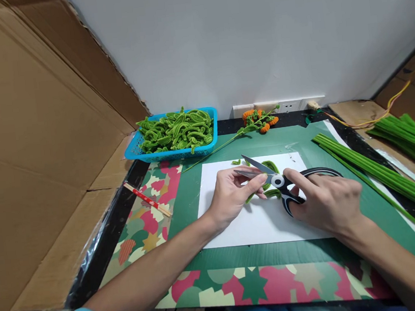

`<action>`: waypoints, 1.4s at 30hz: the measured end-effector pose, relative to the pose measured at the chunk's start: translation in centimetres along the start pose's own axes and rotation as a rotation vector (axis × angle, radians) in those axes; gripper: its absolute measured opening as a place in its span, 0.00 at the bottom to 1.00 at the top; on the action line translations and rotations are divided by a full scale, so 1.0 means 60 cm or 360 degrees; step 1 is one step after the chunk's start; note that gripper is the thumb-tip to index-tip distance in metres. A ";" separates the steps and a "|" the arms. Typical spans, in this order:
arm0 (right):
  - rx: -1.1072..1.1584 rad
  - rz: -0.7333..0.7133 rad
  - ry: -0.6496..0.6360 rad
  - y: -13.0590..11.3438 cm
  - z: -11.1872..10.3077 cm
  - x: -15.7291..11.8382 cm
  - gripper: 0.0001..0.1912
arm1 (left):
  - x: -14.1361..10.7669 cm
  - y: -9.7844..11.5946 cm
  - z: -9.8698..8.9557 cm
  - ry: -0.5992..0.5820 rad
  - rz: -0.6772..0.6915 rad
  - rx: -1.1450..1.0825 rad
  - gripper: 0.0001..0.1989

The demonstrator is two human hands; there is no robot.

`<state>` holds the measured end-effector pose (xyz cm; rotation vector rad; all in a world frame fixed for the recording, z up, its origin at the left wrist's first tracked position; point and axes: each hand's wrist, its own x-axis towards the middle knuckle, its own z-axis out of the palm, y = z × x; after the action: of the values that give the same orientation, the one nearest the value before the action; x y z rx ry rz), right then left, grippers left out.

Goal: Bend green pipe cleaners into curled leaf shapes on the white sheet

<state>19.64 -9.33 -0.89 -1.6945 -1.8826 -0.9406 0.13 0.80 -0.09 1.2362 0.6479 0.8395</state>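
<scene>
My right hand [327,200] is closed round the black-and-white handles of a pair of scissors [277,182], whose blades are spread and point up and left. My left hand [233,190] pinches a green pipe cleaner [270,166] right beside the blades; fingers and scissors partly hide it. Green loops and ends show behind and below the blades. Beneath both hands lies a white sheet of paper [230,234], with a few small green snippets [236,162] near its far edge.
A blue basket [170,154] heaped with bent green pipe cleaners [177,130] stands back left. Near it lies an orange-and-green pipe-cleaner flower stem [242,132]. Chopsticks in a red wrapper [147,200] rest left. Long green pipe cleaners [383,171] lie right. Cardboard [40,118] walls the left side.
</scene>
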 end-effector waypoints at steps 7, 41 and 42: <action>0.0026 0.0105 -0.0202 -0.002 0.002 -0.006 0.17 | 0.002 -0.004 -0.004 -0.0072 0.0050 0.0012 0.10; 0.0045 0.0187 -0.0266 0.009 0.004 0.017 0.13 | 0.006 -0.005 0.000 0.0024 -0.0045 -0.0056 0.17; 0.0064 0.0183 -0.0266 0.012 0.005 0.017 0.13 | 0.006 -0.005 0.000 0.0032 -0.0047 -0.0060 0.17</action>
<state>20.20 -8.41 -0.20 -1.8858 -1.8705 -0.7324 0.39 1.05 -0.35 1.1826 0.6625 0.8368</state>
